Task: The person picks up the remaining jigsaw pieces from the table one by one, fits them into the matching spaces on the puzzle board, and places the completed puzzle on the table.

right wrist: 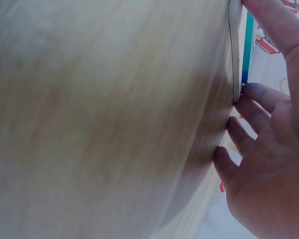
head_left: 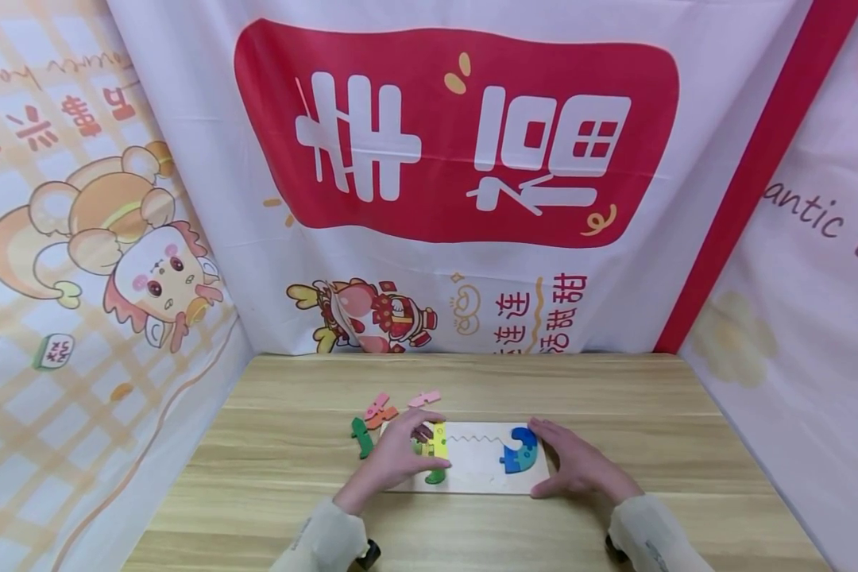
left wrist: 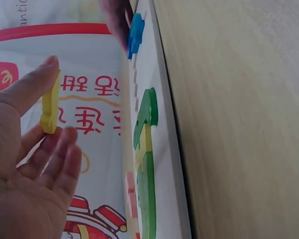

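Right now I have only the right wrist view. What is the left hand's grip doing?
Observer: The left hand's grip pinches a thin yellow puzzle piece between thumb and finger.
Operator: Is that piece touching the board?
Observer: No; the left wrist view shows a gap between it and the flat white rectangular board.
Operator: Anything loose on the table?
Observer: Yes, a long green puzzle piece lies on the wood-grain table, left of the board.
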A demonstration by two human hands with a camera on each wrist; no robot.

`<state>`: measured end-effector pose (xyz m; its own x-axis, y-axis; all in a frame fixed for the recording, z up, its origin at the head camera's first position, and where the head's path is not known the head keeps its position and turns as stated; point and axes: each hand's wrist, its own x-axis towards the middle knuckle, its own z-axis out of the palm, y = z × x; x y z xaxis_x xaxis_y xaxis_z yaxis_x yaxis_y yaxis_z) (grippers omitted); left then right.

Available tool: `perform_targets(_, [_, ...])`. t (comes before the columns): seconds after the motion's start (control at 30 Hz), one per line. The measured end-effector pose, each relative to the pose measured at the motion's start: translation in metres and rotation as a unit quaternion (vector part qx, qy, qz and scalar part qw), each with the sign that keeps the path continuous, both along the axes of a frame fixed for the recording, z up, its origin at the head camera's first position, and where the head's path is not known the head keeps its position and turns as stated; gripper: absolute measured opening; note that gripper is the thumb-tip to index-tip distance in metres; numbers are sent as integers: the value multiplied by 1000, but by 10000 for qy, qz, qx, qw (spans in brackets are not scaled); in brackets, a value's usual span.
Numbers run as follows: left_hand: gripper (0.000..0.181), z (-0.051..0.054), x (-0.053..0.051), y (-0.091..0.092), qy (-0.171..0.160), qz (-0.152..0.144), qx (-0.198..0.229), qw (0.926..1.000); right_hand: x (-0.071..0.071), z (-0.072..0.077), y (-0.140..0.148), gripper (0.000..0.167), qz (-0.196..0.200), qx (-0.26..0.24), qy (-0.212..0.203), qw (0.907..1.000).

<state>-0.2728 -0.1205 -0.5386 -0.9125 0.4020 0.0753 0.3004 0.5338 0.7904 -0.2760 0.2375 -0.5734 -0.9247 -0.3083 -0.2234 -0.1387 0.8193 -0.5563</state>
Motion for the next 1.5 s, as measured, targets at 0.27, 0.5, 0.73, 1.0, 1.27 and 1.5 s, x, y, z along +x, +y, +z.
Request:
perform_targets(0.27, [62, -15, -5, 22, 153, -214, -888, 9957, 3, 5, 0, 116, 63, -7, -19, 10000])
perform_targets(0.5, [63, -26, -12, 30, 362, -198, -1145, 9926, 2, 3, 1, 117, 51, 8, 31, 10000])
perform_targets(0.73, [59, -33, -15, 30, 215, -76, -1292, 9914, 0, 0, 2, 117, 51, 19, 52, 10000])
perform_targets(1.0, [66, -38, -17, 28, 176, 71, -1441, 9894, 1, 2, 0, 117, 34, 66, 33, 10000])
perform_targets(1.27, [64, -37, -17, 27, 236, 104, -1662, 9858, 2, 1, 0, 116, 4, 33, 31, 10000])
perform_targets(1.5, [58, -36, -17, 26, 411, 48, -1801, 9828, 2, 3, 0, 117, 55, 63, 25, 10000])
